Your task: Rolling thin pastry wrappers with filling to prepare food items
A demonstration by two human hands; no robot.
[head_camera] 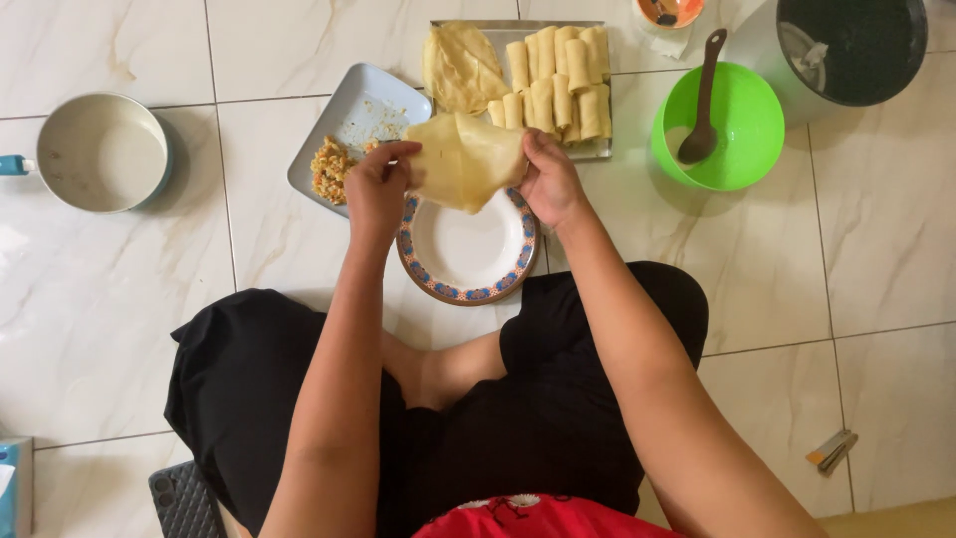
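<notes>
My left hand [376, 187] and right hand [550, 179] each pinch an edge of a thin yellow wrapper [463, 159], held over the patterned plate [468, 284] on the floor.

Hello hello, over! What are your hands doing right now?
Left hand and right hand pinching thin wrapper over patterned plate. Nothing blocking.

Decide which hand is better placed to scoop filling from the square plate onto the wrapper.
Probably the left hand: it pinches the wrapper edge right beside the filling on the square plate. The right hand grips the far edge.
</notes>
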